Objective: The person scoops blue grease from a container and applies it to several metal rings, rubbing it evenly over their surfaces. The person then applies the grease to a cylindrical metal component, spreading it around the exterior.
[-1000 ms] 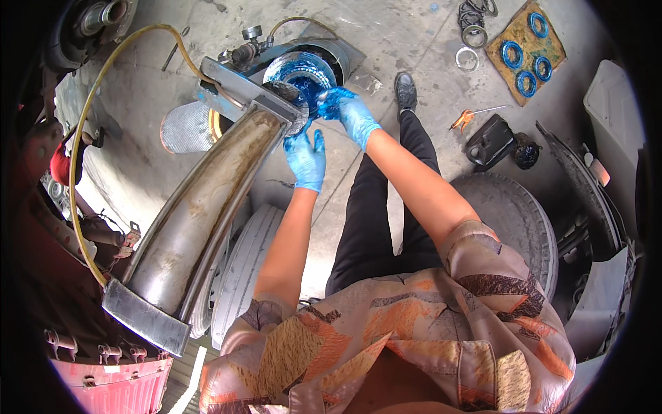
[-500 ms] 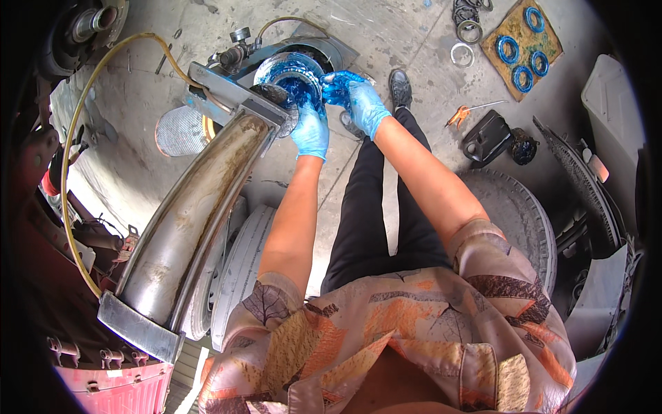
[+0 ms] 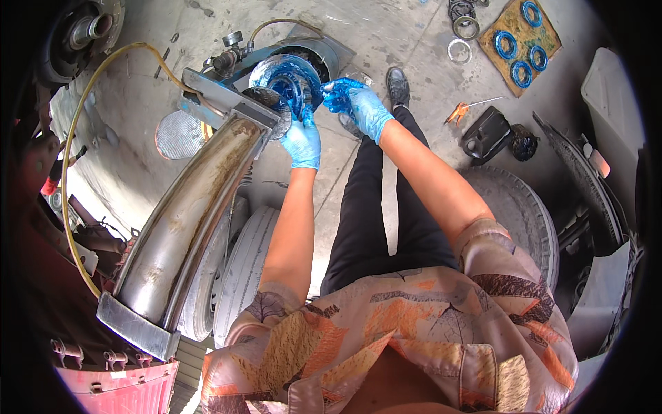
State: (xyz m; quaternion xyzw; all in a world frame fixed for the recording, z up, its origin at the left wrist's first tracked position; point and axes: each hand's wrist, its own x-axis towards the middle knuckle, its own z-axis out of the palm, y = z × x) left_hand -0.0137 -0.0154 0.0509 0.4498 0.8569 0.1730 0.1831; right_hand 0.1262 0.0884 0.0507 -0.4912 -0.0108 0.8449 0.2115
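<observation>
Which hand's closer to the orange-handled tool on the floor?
Right. The right hand is left of the orange-handled tool; the left hand is farther left, at the blue-smeared round part.

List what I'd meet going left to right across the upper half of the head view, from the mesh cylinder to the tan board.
Mesh cylinder, left hand, right hand, right shoe, orange handle, tan board with blue rings.

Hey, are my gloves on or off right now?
On: light-blue gloves cover both the left hand and right hand, reaching the wrists, with bare forearms beyond; darker blue smears coat the right fingers.
</observation>
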